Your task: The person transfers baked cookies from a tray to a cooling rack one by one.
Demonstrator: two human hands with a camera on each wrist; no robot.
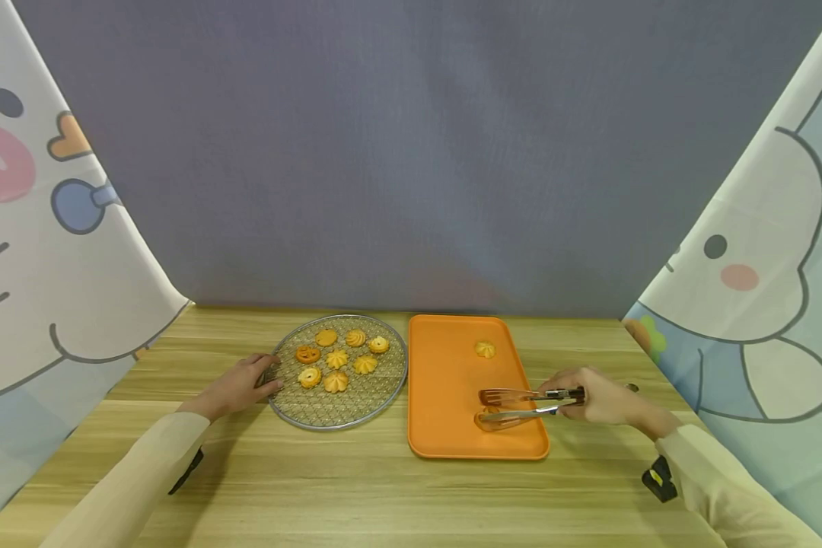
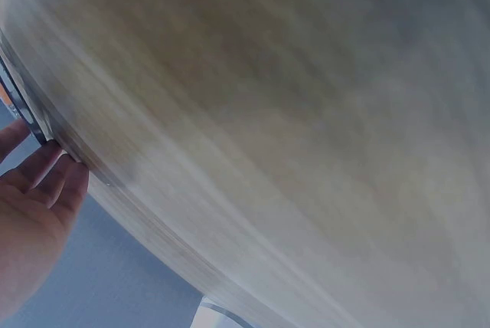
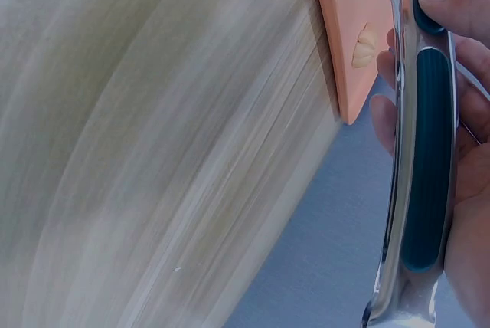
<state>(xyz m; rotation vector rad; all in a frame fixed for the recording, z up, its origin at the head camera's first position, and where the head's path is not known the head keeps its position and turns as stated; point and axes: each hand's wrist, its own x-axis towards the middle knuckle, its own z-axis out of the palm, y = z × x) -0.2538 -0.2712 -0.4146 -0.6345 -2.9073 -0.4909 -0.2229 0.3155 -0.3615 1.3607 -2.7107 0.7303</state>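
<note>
My left hand point(image 1: 250, 382) holds the left edge of a round wire-mesh rack point(image 1: 375, 411) with a metal rim. Thumb and fingers meet at that rim in the left wrist view. Several golden cookies of different shapes, one like a pretzel point(image 1: 307, 354), lie spread over the mesh. My right hand point(image 1: 599, 396) grips metal tongs point(image 3: 426, 159) with dark teal handle inserts, the thumb pressed on the upper insert. The tongs' amber see-through tips are spread over an orange tray point(image 1: 445, 380), the nearer one overlapping a cookie point(image 1: 491, 412). Farther back on the tray sits a swirled cookie point(image 1: 485, 349).
Rack and tray stand side by side on a wood-grain table point(image 1: 329, 487), with a narrow gap between them. A grey backdrop point(image 1: 411, 167) rises behind the table, and cartoon-printed cloths point(image 1: 760, 228) hang at both sides.
</note>
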